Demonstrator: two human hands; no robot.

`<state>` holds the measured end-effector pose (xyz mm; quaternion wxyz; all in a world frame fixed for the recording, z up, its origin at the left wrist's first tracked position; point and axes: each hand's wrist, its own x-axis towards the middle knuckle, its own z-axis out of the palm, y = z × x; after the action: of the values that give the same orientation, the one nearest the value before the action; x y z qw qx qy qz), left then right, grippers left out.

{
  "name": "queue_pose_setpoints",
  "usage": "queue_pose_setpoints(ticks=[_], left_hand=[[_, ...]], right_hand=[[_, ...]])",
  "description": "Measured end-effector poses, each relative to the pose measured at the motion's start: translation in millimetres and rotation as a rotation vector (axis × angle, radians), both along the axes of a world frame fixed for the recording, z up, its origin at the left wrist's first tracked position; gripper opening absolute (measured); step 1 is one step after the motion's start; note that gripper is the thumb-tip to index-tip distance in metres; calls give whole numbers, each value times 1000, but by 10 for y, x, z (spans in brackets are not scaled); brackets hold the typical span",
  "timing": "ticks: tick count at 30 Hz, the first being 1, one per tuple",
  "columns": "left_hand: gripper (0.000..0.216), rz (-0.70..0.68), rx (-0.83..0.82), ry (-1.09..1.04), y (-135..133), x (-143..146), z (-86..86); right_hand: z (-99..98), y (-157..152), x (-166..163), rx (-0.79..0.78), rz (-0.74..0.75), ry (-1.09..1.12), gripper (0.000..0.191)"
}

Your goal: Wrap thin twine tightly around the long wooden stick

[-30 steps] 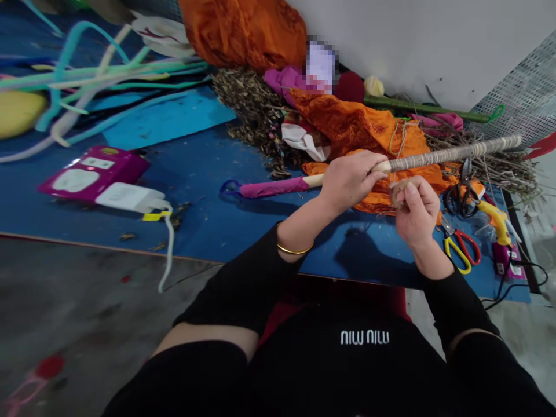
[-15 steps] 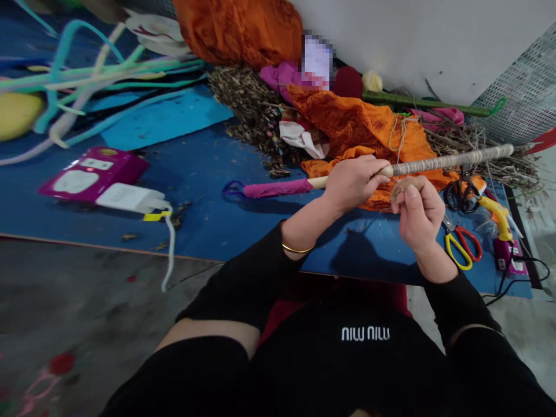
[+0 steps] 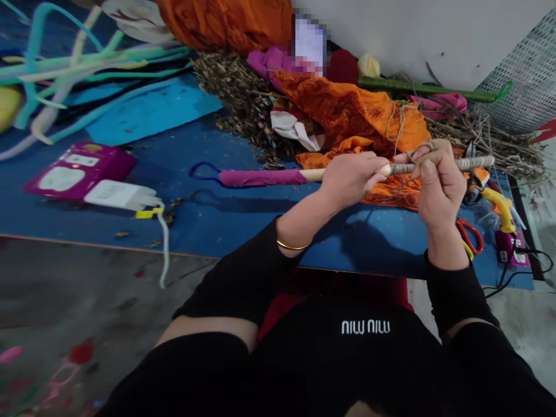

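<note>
My left hand (image 3: pixel 350 176) is closed around the bare pale part of a long stick (image 3: pixel 311 174), which lies level above the table. Toward its left end the stick wears a magenta cloth wrap (image 3: pixel 263 177), with a dark blue loop (image 3: pixel 204 174) at the tip. Brown and whitish string is wound along the right part, the wound section (image 3: pixel 475 163). My right hand (image 3: pixel 438 174) pinches loose brown string (image 3: pixel 406 184) close in front of that section. Its fingers partly hide the stick, so contact with it is unclear.
Red-and-yellow scissors (image 3: pixel 471 236) and a yellow glue gun (image 3: pixel 499 205) lie right of my right hand. Orange cloth (image 3: pixel 356 119) and dried twigs (image 3: pixel 490 136) are heaped behind. A purple packet (image 3: pixel 82 171) and foam-like tubes (image 3: pixel 108 63) occupy the left of the blue table (image 3: pixel 243 231).
My right hand has risen from below the stick to its wound section, with string visible at its fingers. The stick has shifted left and turned more level; my left hand keeps its grip.
</note>
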<state>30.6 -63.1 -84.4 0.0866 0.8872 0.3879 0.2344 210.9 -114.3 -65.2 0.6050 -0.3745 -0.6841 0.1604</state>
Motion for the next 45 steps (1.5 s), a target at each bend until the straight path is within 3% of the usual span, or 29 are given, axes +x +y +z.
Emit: queue_pose_setpoints(ticks=[10, 16, 23, 28, 31, 35, 37, 41, 45], left_hand=[[32, -89, 223, 49, 7, -10, -76], [29, -12, 234, 95, -48, 8, -15], [32, -135, 390, 55, 22, 22, -101], [35, -33, 267, -22, 90, -101, -63], [36, -1, 164, -64, 179, -231, -10], [35, 5, 63, -97, 303, -412, 55], [36, -2, 20, -124, 344, -494, 83], [32, -47, -99, -227, 382, -624, 131], [30, -96, -227, -417, 360, -658, 183]], right_hand=[[-80, 140, 86, -128, -26, -200, 40], [-153, 200, 96, -150, 1, -210, 37], [-126, 165, 31, -164, -29, -185, 42], [-113, 253, 274, -194, -68, 138, 40], [-37, 331, 732, -339, -41, 332, 35], [67, 396, 1441, -530, 169, 391, 29], [73, 421, 1687, -565, 190, 412, 31], [-1, 493, 1841, -575, 23, 483, 38], [-142, 592, 1666, -502, -258, 402, 42]])
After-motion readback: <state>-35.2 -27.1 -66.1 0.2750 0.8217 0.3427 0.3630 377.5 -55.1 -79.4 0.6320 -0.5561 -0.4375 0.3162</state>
